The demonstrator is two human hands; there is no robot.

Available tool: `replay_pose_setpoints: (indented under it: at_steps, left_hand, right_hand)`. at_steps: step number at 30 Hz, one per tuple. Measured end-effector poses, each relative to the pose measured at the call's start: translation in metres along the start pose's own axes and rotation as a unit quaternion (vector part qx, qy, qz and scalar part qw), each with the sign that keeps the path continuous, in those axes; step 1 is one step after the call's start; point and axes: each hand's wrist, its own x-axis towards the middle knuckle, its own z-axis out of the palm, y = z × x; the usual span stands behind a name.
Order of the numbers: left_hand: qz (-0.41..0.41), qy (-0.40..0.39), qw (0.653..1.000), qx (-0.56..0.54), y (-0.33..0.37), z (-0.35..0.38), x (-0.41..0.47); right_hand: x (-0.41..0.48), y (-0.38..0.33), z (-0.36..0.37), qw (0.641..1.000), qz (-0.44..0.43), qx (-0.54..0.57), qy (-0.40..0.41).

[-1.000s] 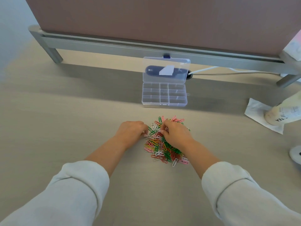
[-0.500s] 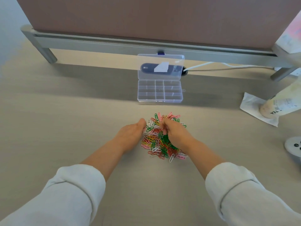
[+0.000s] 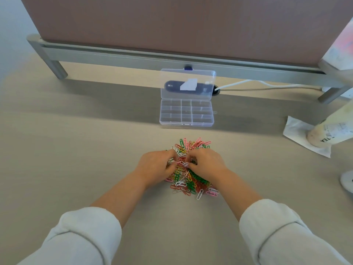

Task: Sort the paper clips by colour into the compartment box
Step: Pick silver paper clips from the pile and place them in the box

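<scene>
Fingers of left hand (image 3: 155, 166) and right hand (image 3: 205, 163) are pinching narrowly into the paper clips (image 3: 188, 180) mid-frame; tangled clips risk dragging wrong colours toward the empty compartment box (image 3: 186, 124).

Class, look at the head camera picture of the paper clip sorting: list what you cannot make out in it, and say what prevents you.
- Clips under the left hand and right hand: both hands cover the middle of the paper clip pile, so each grip's contents are unclear.
- The dark object behind the compartment box: seen only through the raised clear lid.
- The bottle at right: cut off by the frame edge, label only partly readable.
</scene>
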Motion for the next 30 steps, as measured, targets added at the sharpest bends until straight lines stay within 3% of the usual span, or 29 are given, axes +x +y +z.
replay_pose_setpoints:
  at_steps: [4,8,13,17,24,30]
  left_hand:
    - [0.017,0.013,0.999,0.030,-0.001,0.001,0.002]
    - [0.032,0.076,0.997,0.011,-0.001,-0.001,0.006]
    - [0.082,0.059,0.993,0.060,-0.001,0.001,0.013]
    - [0.082,0.089,0.992,0.045,0.000,-0.001,0.017]
    - [0.102,0.078,0.982,0.140,-0.006,0.008,0.020]
    - [0.089,0.140,0.979,0.118,-0.012,0.017,0.007]
  right_hand:
    - [0.000,0.000,0.000,1.000,-0.007,-0.005,0.007]
    - [0.000,0.000,0.003,1.000,-0.009,-0.004,0.022]
    - [0.001,0.002,0.003,0.999,-0.024,-0.026,0.032]
    - [0.002,0.005,0.007,0.997,-0.047,-0.033,0.058]
    - [-0.002,0.012,0.017,0.989,-0.066,-0.037,0.129]
    - [-0.008,0.013,0.025,0.980,-0.058,-0.061,0.179]
